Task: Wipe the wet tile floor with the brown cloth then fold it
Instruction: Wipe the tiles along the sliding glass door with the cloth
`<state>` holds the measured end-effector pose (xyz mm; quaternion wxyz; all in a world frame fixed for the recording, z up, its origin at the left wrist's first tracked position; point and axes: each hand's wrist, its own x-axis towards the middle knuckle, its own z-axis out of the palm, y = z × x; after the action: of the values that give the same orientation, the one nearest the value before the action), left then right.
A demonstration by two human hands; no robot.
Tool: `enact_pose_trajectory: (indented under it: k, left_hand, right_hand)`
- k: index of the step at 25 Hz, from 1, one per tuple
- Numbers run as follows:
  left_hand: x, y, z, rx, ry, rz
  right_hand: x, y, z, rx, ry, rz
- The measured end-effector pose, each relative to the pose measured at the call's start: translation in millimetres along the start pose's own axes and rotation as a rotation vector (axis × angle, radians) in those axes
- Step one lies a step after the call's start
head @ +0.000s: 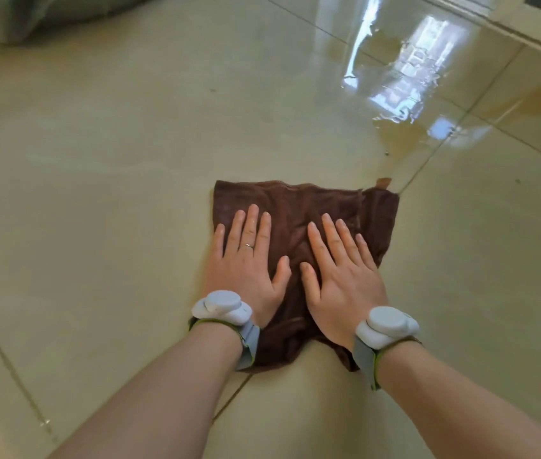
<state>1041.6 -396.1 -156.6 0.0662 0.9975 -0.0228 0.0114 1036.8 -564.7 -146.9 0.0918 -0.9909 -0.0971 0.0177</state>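
Lying rumpled (dark brown) cloth (308,210), flat hands (249,260) pressing

Near part of brown cloth (298,223) hidden under left hand (249,260), right hand (342,273) and both wrists. Tile floor (96,160) beneath cloth concealed. Green-grey fabric (30,14) cut off by top edge, identity unclear. Puddle (404,71) outline lost in glare. Forearms cut off by bottom edge.
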Motion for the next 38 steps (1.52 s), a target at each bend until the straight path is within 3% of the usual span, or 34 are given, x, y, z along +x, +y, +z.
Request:
enact_pose_trajectory:
  k: [15,25,32,38]
  left_hand:
    - [183.8,31.1,13.1,0.002,-0.019,0.134]
    - [91.2,40.1,10.1,-0.026,0.062,0.168]
    - [2.2,50.7,4.1,0.002,0.009,0.217]
    - [-8.5,49.2,5.3,0.013,-0.023,0.217]
  right_hand:
    - [158.0,39.1,0.4,0.03,0.113,0.218]
    - [67.6,32.5,-4.1,0.039,0.071,0.186]
    - [-34.4,35.4,-4.7,0.002,0.084,0.181]
    - [-46.9,46.9,-8.2,0.018,0.009,0.171]
